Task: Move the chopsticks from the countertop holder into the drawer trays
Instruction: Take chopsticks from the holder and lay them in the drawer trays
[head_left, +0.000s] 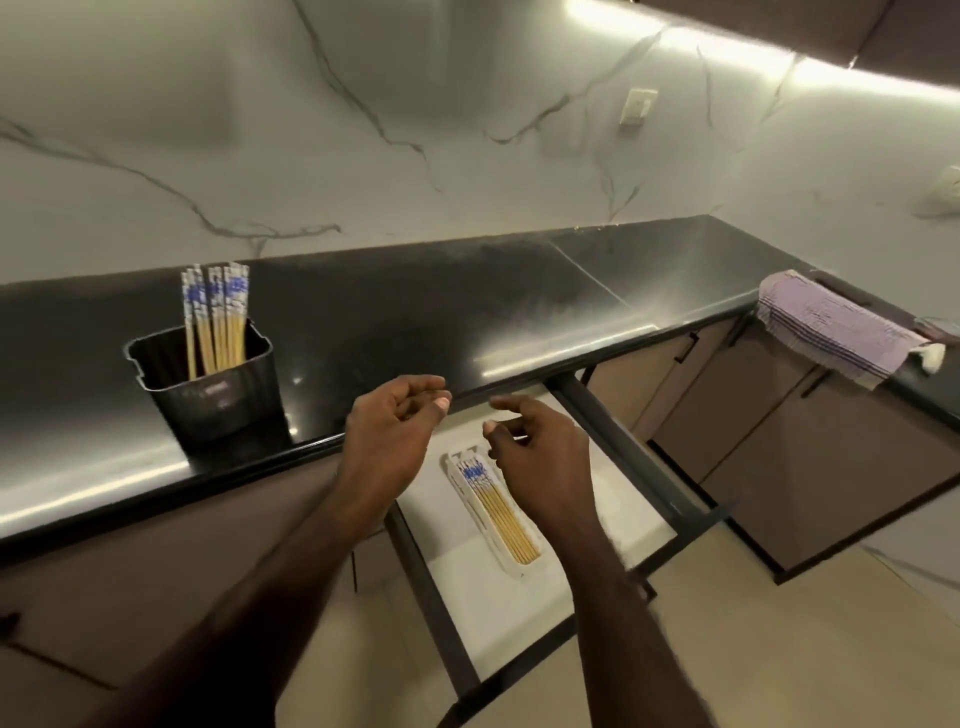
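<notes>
A bundle of chopsticks (496, 506) is laid in the drawer tray (462, 486), patterned ends far, long axis running near-right. More chopsticks (215, 317) are stood upright in the black holder (208, 395). Left hand (387, 434) and right hand (540, 452) are held loosely curled, nothing grasped, above the open drawer (613, 499).

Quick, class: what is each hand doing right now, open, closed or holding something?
Left hand: open, fingers loosely curled, holding nothing.
Right hand: open, fingers loosely curled, holding nothing, above the tray of chopsticks.
</notes>
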